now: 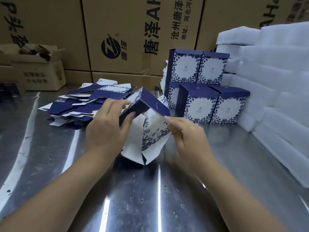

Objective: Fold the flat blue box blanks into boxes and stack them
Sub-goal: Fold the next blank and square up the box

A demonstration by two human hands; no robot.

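Grips, mid-worktop, a half-folded blue-and-white floral cardboard box blank (150, 129): left hand (107, 131) with fingers (129, 117) curled over the dark blue top panel, right hand (189, 138) pinching a white flap edge. Behind, on the shiny steel worktop (133, 198): left, a loose pile of flat blue blanks (83, 104); right, finished blue floral boxes (200, 104) stacked two high beside white foam sheets (275, 81).

Blanks (83, 104) left of boxes (205, 86)

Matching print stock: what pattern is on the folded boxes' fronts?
Folded boxes: blue leafy border around white centre; head view.
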